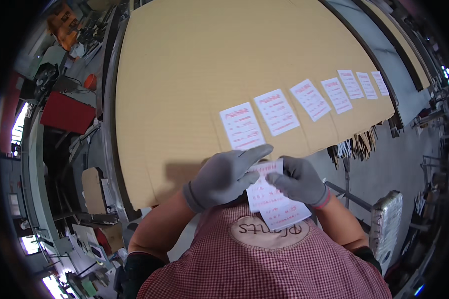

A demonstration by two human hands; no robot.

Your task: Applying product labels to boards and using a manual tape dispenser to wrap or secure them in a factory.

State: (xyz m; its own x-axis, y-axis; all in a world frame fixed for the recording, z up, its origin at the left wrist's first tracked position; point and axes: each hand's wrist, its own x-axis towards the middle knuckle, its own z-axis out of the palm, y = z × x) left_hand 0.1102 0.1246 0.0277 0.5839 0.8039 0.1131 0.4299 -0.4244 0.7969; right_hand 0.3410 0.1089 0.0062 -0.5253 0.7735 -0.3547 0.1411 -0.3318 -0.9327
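Both my hands wear grey gloves and are in front of my chest, at the near edge of a sheet of brown cardboard [184, 89]. My right hand [304, 182] pinches a few white paper slips with red print [267, 197], thumb on top, their lower ends fanned apart. Beside them is my left hand [224, 174], its fingers stretched out to the right and its thumb against or just over the slips' left edge. Just beyond my left fingertips lies one printed slip [242, 124] on the cardboard. A second slip [277, 112] lies to its right.
Several more slips [310, 99] continue in a slanting row toward the cardboard's right edge. A dark metal rail [112, 99] runs along the left side. A red box-like panel [69, 112] and machinery stand further left. A plastic-wrapped bundle [385, 224] is at lower right.
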